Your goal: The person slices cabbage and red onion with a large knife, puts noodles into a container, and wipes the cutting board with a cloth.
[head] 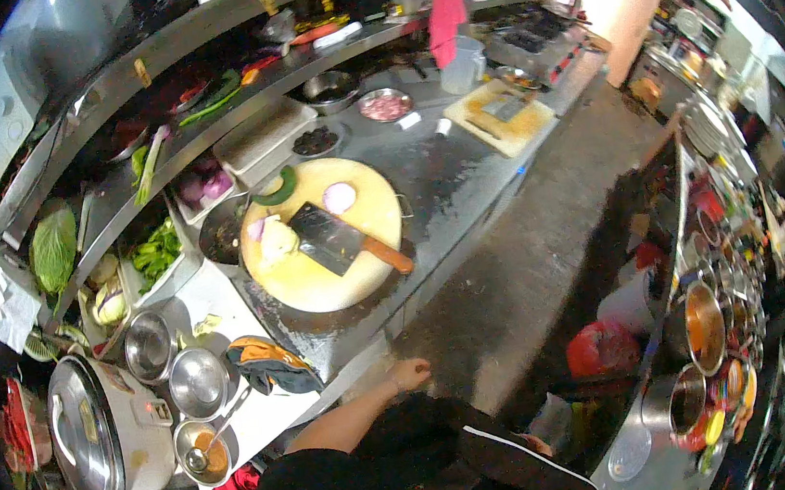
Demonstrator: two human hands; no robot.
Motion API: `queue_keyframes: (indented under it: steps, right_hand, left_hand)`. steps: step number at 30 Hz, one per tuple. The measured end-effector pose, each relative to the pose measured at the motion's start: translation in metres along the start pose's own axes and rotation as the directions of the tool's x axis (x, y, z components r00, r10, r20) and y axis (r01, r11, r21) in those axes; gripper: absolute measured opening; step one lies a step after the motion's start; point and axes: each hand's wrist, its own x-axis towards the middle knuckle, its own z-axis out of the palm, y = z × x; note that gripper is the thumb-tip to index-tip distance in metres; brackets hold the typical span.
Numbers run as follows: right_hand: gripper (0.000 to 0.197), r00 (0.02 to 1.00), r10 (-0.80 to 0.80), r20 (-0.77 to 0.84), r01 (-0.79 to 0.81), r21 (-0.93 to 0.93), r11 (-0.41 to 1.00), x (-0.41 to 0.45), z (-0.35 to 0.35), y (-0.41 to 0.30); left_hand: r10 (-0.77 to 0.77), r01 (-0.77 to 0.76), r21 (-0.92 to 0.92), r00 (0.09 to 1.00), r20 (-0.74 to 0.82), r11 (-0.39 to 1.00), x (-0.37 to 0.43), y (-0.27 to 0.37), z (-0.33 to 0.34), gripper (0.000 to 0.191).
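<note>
My left hand (409, 374) hangs beside the counter's front edge, fingers curled, with nothing visible in it. Only a sliver of my right hand (537, 445) shows past my dark clothing; its fingers are hidden. On the counter before me lies a round chopping board (329, 292). A cleaver (326, 234) rests flat on it, its wooden handle (386, 254) pointing toward the front edge. Around the blade are a peeled pale vegetable piece (278, 239), a cut onion half (339, 198) and a curved green vegetable piece (279, 189). Neither hand touches the board.
A lidded cooker (131, 434) stands at left, near steel bowls (199, 383) and a bowl of brown sauce with a ladle (202, 455). Another cutting board (494, 121) lies farther right. Behind me, pots (705, 329) line a second counter across the aisle.
</note>
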Motion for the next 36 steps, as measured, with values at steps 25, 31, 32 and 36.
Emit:
queue_keyframes:
  steps: [25,31,32,36]
  right_hand:
    - [0.031,0.765,0.228,0.603,0.498,-0.777,0.386,0.357,0.094,-0.374]
    - [0.032,0.707,0.255,0.659,0.159,-0.500,0.851,0.398,0.123,-0.344]
    - [0.033,0.737,0.371,0.565,-0.183,-0.362,0.914,0.391,0.126,-0.346]
    - [0.034,0.754,0.219,0.620,0.285,-0.608,0.741,0.388,0.138,-0.347]
  left_hand:
    - [-0.358,0.566,-0.349,-0.101,-0.928,0.747,-0.019,0.039,-0.299,0.080]
    - [-0.438,-0.386,-0.344,-0.187,-0.879,0.856,-0.073,0.032,-0.321,0.061]
    - [-0.370,-0.373,-0.264,-0.249,-0.895,0.889,-0.096,0.059,-0.344,0.059]
    - [0.008,0.180,-0.094,-0.498,-0.867,0.979,-0.191,0.083,-0.476,0.071]
